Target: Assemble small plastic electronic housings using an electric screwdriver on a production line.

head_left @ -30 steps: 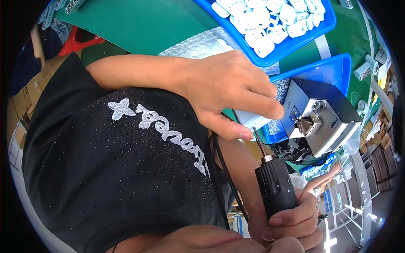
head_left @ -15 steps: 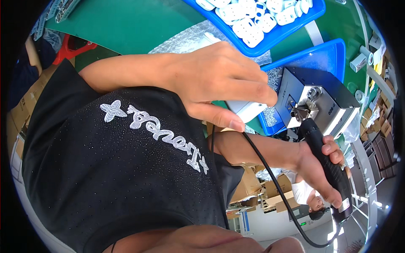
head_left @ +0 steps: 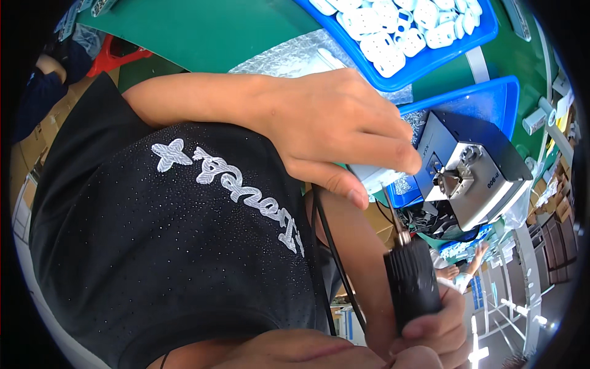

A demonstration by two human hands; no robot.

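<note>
My left hand [head_left: 344, 126] is closed around a white plastic part [head_left: 372, 178], mostly hidden under my fingers and palm. My right hand [head_left: 433, 329] grips a black electric screwdriver [head_left: 413, 283] by its ribbed body. Its thin metal bit [head_left: 392, 209] points up at the white part, and the tip meets or nearly meets that part's edge beside my left thumb. Just right of my left fingers stands a metal screw feeder [head_left: 470, 175] with a dark cover.
A blue tray [head_left: 393, 86] heaped with white plastic housings lies at the far side of the green table [head_left: 178, 37]. Another blue tray [head_left: 513, 101] with small screws sits behind the feeder. Clear plastic wrap [head_left: 276, 55] lies beyond my left hand. A black cable [head_left: 335, 258] hangs beside my right arm.
My right hand has brought the screwdriver away from the screw feeder, leftward and nearer to me, with its bit now at the white part. My left hand keeps its hold.
</note>
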